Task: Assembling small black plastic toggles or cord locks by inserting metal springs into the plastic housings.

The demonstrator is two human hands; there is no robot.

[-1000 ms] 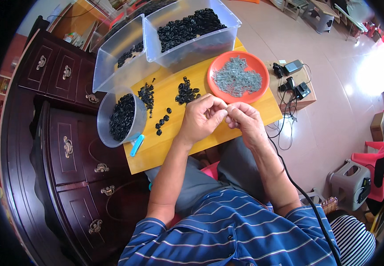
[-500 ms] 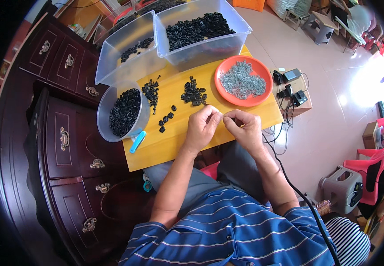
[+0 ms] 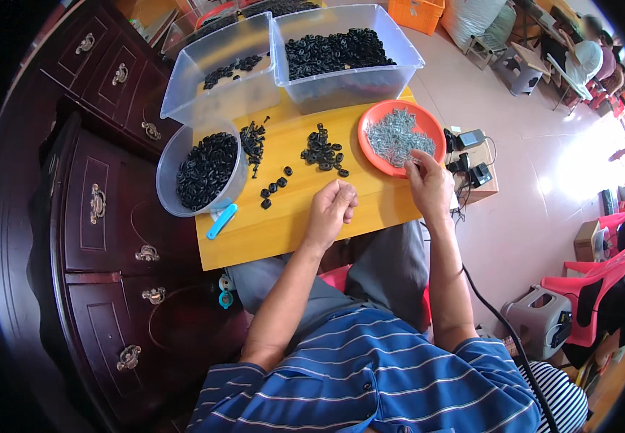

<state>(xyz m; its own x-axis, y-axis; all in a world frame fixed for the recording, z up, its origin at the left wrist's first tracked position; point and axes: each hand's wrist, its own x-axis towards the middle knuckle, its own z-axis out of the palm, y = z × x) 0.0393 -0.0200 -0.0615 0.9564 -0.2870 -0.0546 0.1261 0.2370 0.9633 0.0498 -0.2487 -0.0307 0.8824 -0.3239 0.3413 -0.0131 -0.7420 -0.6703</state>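
My left hand [image 3: 332, 214] is held over the front of the yellow board, its fingers curled and thumb pressed to the forefinger; anything inside is too small to make out. At the near right rim of an orange plate [image 3: 367, 153], my right hand [image 3: 431, 186] has its thumb and forefinger drawn together by a heap of small silver metal pins [image 3: 399, 137]. Whether a pin is between those fingertips cannot be seen. Beyond my left hand lies a pile of small black oval parts [image 3: 321, 150]. Several similar black parts [image 3: 273, 187] form a short row to its left.
A round clear tub [image 3: 169, 196] of black parts stands left, beside a light-blue-handled tool [image 3: 221, 221] and black screw-like pieces [image 3: 253, 144]. Two clear bins [image 3: 182, 101] [image 3: 348, 86] stand behind. Chargers with cables [image 3: 471, 155] sit right of the plate. Dark drawers [image 3: 103, 238] flank the left.
My hands have parted from their fingertip-to-fingertip position. The right one has moved right and away to the plate; the left stays near the board's front, curled. The whole view has shifted slightly.
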